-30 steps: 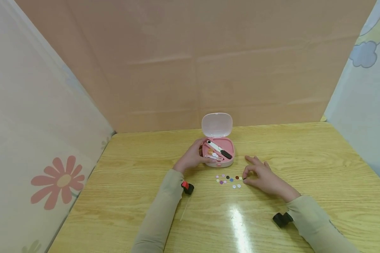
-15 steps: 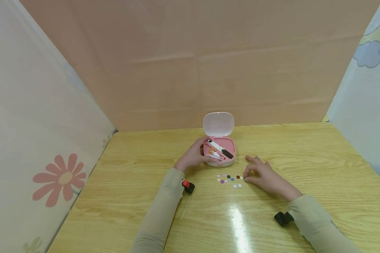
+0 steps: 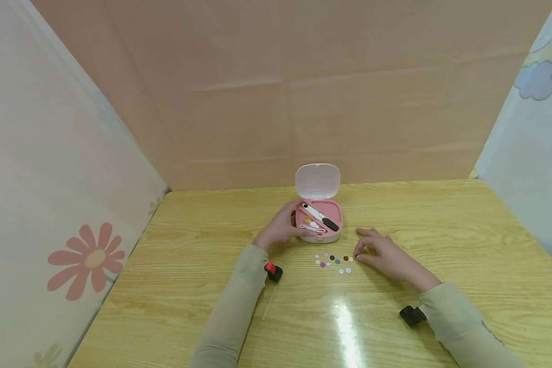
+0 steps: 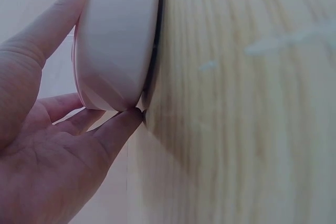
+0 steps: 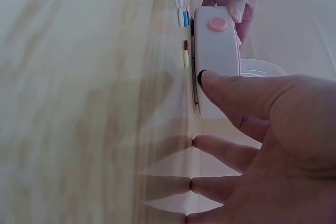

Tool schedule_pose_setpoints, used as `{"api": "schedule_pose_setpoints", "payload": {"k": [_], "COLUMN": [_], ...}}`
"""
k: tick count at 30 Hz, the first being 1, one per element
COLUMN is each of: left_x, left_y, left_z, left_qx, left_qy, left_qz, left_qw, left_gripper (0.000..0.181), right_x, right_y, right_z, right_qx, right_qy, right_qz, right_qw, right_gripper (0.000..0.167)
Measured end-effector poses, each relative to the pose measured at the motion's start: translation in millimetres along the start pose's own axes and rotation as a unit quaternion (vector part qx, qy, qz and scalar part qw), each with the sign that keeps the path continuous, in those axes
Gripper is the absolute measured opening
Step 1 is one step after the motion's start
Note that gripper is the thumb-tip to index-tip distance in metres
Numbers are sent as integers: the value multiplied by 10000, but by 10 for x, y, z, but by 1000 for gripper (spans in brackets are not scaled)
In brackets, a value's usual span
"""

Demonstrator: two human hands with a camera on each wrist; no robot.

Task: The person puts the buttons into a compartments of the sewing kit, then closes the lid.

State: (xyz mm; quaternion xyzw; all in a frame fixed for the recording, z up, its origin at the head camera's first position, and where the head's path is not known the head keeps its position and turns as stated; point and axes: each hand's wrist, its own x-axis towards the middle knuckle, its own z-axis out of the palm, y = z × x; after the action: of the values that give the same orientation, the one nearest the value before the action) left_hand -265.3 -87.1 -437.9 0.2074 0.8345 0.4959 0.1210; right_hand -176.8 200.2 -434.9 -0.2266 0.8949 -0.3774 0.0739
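Your right hand [image 3: 387, 259] edges slightly rightward from half a second ago, thumb and forefinger pinching a dark button [image 5: 200, 77], lower right of centre; loose buttons [image 3: 338, 261] lie just beside, lower centre. Beyond, your left hand [image 3: 280, 227] grips the pink-and-white box [image 3: 328, 238] near mid-frame, its lid [image 3: 317, 181] raised behind.

Left sleeve [image 3: 232, 312]: long, light beige, creased
Right sleeve [image 3: 453, 319]: long, beige, dark marking [image 3: 491, 332] along its outer edge
Left wrist camera [image 3: 275, 274]: black, with red block [image 3: 270, 267]
Right wrist camera [image 3: 412, 316]: black, blocky
Hands [image 3: 279, 227] [image 3: 388, 259]: bare
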Motion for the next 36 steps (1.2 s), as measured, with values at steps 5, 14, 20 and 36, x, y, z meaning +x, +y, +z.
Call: {"api": "schedule_pose_setpoints", "payload": {"k": [5,14,20,36], "left_x": [11,6,2,-5], "left_y": [-1,2,6,-6], "left_z": [4,4,4,3], "left_qx": [55,76,71,-57], "left_qy": [46,116,125,109], "left_qz": [-138,-323,-316,-393], "left_qw": [9999,9994,9994,9992], "left_gripper": [89,91,91,91], "right_x": [28,81,104,151], "right_y": [-2,-71,-106,-107], "right_z": [-15,-74,-100,-147], "right_qx": [-26,-35,-95,-82], "right_qy": [9,115,87,246], "right_qz": [-67,-50,-36,-108], "right_qw": [10000,9999,9999,9996], "right_gripper": [9,7,7,6]}}
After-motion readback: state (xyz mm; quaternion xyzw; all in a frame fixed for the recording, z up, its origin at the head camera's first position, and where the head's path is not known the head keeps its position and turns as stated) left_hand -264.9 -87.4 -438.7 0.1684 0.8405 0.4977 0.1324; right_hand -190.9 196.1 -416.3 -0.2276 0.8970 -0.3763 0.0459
